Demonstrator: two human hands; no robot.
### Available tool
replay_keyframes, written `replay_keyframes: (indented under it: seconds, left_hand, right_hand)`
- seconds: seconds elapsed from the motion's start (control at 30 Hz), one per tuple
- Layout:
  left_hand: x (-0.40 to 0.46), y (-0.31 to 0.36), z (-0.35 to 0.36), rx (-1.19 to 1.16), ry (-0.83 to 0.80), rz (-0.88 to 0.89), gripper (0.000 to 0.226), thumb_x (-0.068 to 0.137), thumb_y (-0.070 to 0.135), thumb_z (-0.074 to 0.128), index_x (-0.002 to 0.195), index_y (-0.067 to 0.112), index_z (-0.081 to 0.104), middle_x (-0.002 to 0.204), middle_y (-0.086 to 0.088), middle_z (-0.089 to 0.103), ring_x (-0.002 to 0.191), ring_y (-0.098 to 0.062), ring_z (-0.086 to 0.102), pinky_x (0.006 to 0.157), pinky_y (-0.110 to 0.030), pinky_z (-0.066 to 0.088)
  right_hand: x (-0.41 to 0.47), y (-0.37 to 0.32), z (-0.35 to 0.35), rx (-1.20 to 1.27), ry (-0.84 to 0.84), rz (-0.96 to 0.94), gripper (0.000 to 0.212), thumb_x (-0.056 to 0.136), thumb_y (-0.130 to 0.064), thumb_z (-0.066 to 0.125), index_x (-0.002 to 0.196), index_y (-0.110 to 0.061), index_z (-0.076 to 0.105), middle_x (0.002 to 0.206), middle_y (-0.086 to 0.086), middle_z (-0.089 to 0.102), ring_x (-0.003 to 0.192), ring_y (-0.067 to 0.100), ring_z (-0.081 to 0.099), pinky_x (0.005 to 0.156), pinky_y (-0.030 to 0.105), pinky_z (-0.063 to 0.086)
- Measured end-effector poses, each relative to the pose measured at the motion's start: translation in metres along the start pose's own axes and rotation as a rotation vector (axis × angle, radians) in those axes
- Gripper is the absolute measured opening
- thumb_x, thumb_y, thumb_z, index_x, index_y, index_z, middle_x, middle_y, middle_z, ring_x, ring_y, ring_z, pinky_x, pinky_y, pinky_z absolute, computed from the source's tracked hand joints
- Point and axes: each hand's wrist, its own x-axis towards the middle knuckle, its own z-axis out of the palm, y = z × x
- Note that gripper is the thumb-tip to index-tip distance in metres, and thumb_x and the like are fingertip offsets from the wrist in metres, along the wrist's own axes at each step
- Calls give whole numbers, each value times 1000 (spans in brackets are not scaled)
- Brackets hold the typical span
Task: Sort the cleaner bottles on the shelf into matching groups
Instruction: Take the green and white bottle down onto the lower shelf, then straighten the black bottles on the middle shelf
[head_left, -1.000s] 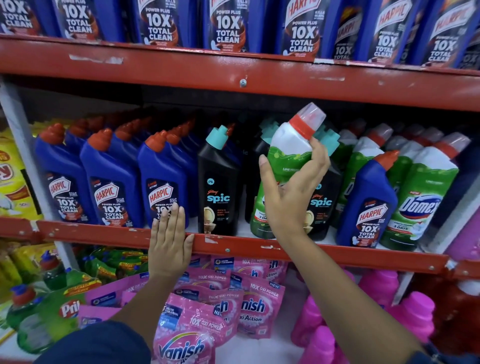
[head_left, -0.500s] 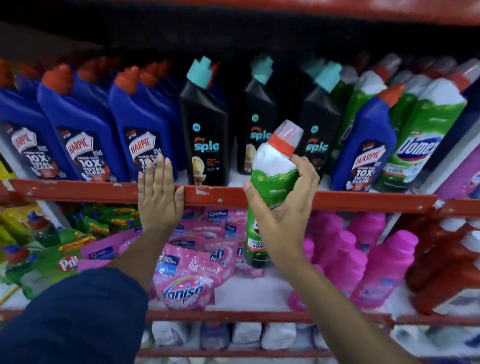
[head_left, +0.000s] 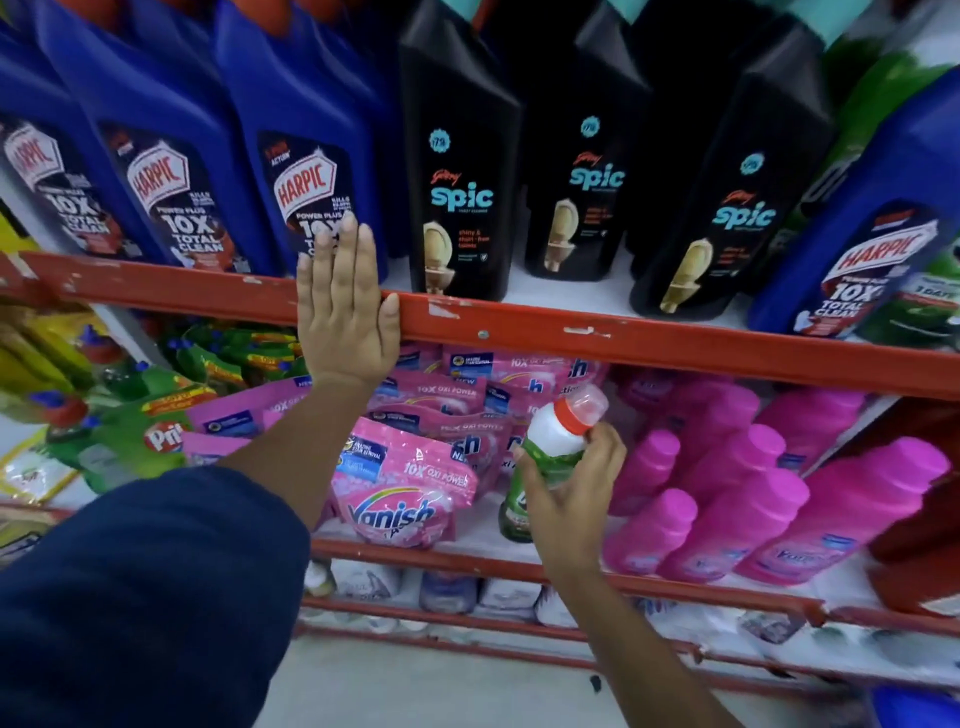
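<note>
The blue Harpic bottles on the upper shelf carried labels reading "HARPIC", "POWER PLUS" and "10X TOTAL CLEAN". A further blue Harpic bottle at the right showed the same "HARPIC" and "10X TOTAL CLEAN" wording. Three black Spic bottles bore "spic" in turquoise letters, with a small script brand name above it, too blurred to read. On the lower shelf, the pink Vanish pouch read "Vanish" and "10X OXI POWER". A green pouch at the left showed the partial letters "Pri". The print on the pink bottles was illegible.
</note>
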Motion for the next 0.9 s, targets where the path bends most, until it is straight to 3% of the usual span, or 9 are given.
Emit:
replay_keyframes:
  seconds: [0.13, 0.3, 0.5, 0.63, 0.73, 0.9]
  left_hand:
    - [2, 1, 1, -4, 13, -5, 56, 103, 35, 14, 144, 0, 30, 146, -16, 36, 148, -13, 1, 120, -36, 6]
    - [2, 1, 0, 10, 26, -1, 56, 102, 34, 13, 144, 0, 30, 146, -16, 35, 148, -13, -1, 120, -35, 4]
    - [2, 2, -1, 21, 15, -4, 56, 103, 34, 13, 146, 1, 27, 149, -13, 29, 148, -13, -2, 120, -35, 3]
    - [1, 2, -1, 21, 7, -7, 56, 103, 34, 14, 148, 2, 25, 150, -13, 29, 148, -14, -1, 120, -35, 3]
    - [0, 2, -1, 17, 4, 0, 56, 103, 34, 15, 149, 2, 24, 151, -14, 30, 148, -15, 0, 120, -37, 4]
    - [-1, 0, -2, -4, -15, 0, 56, 103, 32, 19, 151, 3, 19, 152, -15, 30, 148, -16, 1, 121, -37, 4]
  right_hand:
    - [-3, 9, 4, -32, 6, 28, 64, 75, -13, 81, 123, -5, 40, 120, 4, 37, 110, 28, 48, 94, 50, 46]
    - [-11, 13, 6, -47, -25, 19, 65, 76, -17, 81, 125, -4, 40, 125, 11, 40, 112, 17, 43, 97, 34, 41]
    - [-28, 15, -3, -161, -73, 12, 70, 87, -34, 68, 140, -8, 31, 143, 13, 35, 123, 19, 45, 97, 24, 40]
    - [-41, 19, -9, -254, -128, -51, 67, 96, -47, 40, 149, -15, 17, 155, 11, 25, 133, 4, 26, 99, 28, 36]
    - [-39, 24, -17, -305, -187, -69, 63, 100, -39, 41, 152, -20, 11, 158, -6, 13, 142, 18, 28, 108, 31, 34]
    - [-35, 24, -28, -437, -237, -148, 69, 99, -52, 32, 150, -21, -3, 157, -8, -4, 145, 0, -12, 120, 37, 14]
